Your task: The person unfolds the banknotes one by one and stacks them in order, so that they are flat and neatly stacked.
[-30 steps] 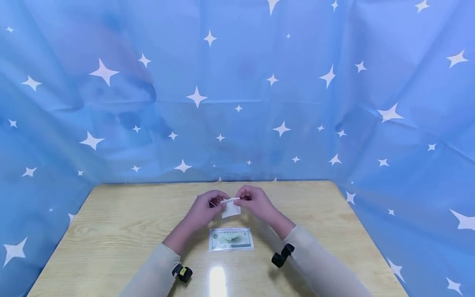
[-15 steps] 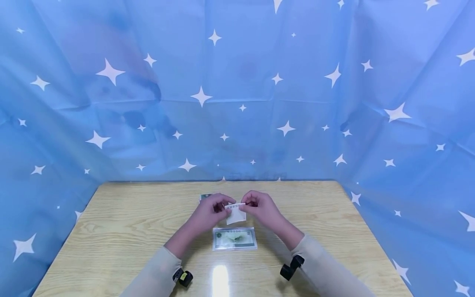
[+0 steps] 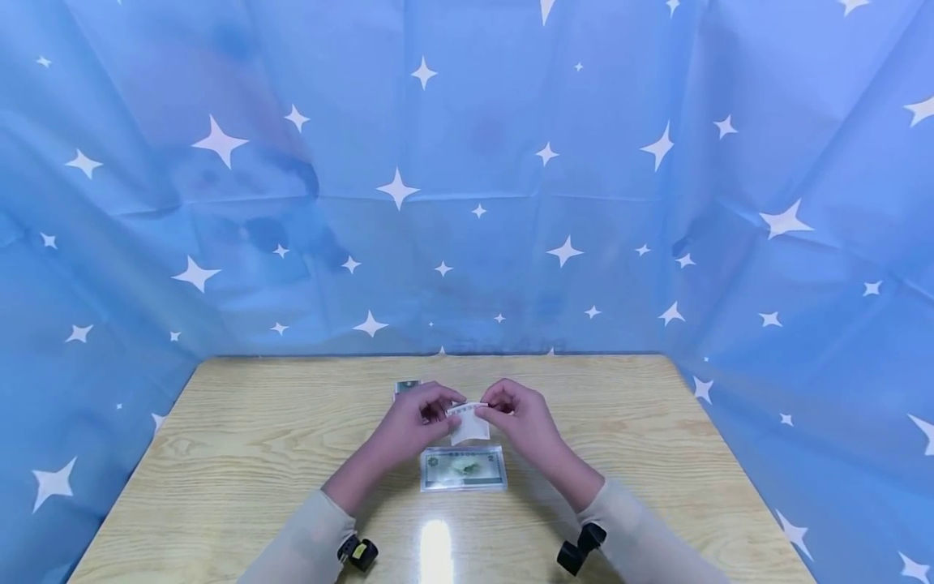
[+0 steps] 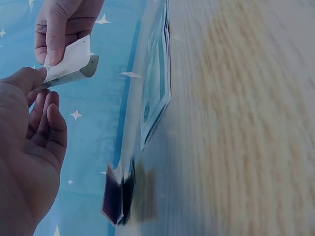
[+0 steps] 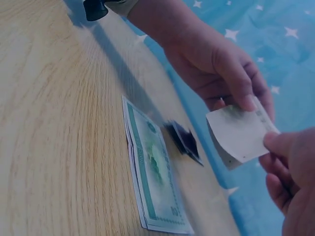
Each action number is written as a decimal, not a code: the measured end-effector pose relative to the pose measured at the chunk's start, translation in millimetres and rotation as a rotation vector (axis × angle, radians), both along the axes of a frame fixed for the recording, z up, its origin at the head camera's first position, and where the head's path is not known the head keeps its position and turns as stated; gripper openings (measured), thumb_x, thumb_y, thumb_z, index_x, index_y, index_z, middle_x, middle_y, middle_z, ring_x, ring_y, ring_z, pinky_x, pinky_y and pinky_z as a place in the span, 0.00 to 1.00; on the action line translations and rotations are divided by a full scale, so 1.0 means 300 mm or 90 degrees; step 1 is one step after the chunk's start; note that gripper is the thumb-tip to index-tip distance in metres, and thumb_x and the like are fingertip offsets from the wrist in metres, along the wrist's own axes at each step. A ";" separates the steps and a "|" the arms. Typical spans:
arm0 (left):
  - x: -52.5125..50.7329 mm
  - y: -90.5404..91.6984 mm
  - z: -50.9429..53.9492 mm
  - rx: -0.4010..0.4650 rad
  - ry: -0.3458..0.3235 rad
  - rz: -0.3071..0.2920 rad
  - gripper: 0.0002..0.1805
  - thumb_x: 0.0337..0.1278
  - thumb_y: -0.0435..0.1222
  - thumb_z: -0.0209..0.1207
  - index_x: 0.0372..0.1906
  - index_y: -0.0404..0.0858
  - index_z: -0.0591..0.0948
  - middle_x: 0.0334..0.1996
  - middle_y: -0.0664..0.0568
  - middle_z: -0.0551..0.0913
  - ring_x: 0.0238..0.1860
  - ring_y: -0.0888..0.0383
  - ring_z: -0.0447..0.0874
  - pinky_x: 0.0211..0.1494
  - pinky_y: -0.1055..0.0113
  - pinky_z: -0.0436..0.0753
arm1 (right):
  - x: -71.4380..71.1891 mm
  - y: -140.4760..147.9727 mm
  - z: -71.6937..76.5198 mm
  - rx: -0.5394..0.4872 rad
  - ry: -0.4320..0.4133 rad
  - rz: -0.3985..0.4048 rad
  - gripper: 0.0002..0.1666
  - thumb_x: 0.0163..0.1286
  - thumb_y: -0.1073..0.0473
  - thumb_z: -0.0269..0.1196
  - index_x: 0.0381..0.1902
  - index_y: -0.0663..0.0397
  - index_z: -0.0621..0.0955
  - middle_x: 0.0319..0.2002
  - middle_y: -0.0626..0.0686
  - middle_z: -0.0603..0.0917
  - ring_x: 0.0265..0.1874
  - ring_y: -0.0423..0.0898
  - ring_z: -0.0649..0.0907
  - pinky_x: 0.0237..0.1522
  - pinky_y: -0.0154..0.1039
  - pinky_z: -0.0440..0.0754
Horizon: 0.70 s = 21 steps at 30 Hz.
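Observation:
Both hands hold a small folded paper note (image 3: 469, 425), white on the side toward me with a line of print along its top edge. My left hand (image 3: 407, 423) pinches its left end between thumb and fingers. At the right end, the thumb and fingertips of my right hand (image 3: 524, 415) grip the same edge. The lower part hangs free and curls back in the left wrist view. Just below lies a thin stack of green printed notes (image 3: 463, 469), flat on the table and untouched.
A small dark folded piece (image 4: 118, 194) stands on the wooden table (image 3: 255, 454), partly behind my left hand in the head view. A blue star-printed curtain (image 3: 467, 162) closes off the back and sides. Black wrist cameras (image 3: 357, 553) sit on both sleeves.
The hands and the folded note have come slightly nearer to the green stack. The dark piece behind my left hand has come into sight. The head view has shifted a little.

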State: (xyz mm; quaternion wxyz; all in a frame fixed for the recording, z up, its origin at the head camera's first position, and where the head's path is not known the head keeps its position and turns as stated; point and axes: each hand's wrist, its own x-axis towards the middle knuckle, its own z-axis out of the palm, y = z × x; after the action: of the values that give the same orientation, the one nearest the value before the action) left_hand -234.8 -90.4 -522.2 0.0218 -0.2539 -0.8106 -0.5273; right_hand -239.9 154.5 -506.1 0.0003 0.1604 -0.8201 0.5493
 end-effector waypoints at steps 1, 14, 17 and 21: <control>0.001 0.001 0.001 -0.003 0.006 -0.001 0.17 0.71 0.33 0.73 0.61 0.44 0.89 0.41 0.59 0.85 0.39 0.59 0.85 0.42 0.63 0.88 | 0.004 0.001 0.001 -0.005 0.002 -0.004 0.06 0.74 0.64 0.76 0.41 0.52 0.86 0.32 0.50 0.90 0.33 0.46 0.84 0.36 0.35 0.82; 0.016 0.003 0.015 -0.024 0.008 -0.009 0.19 0.72 0.34 0.73 0.63 0.49 0.89 0.43 0.62 0.85 0.41 0.61 0.86 0.44 0.63 0.89 | 0.022 0.010 0.012 -0.022 -0.009 -0.020 0.04 0.75 0.65 0.74 0.42 0.54 0.88 0.33 0.51 0.91 0.33 0.47 0.84 0.36 0.35 0.81; 0.013 0.002 0.012 -0.025 0.009 -0.001 0.19 0.71 0.35 0.73 0.63 0.49 0.89 0.43 0.63 0.85 0.41 0.61 0.86 0.44 0.63 0.89 | 0.021 0.009 0.008 -0.041 -0.002 -0.019 0.03 0.75 0.65 0.74 0.42 0.55 0.88 0.39 0.53 0.91 0.34 0.46 0.85 0.35 0.35 0.82; 0.010 0.000 0.007 -0.026 0.006 0.000 0.18 0.71 0.35 0.74 0.62 0.47 0.89 0.43 0.63 0.86 0.40 0.62 0.86 0.45 0.63 0.89 | 0.014 0.011 0.001 -0.064 0.017 -0.007 0.05 0.73 0.67 0.75 0.39 0.54 0.88 0.51 0.60 0.88 0.35 0.46 0.86 0.36 0.33 0.82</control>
State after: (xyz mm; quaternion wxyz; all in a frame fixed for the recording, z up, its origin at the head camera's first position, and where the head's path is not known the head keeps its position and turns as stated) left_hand -231.8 -90.3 -520.1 0.0207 -0.2566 -0.8213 -0.5091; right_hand -235.6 157.6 -505.8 0.0224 0.1630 -0.7921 0.5878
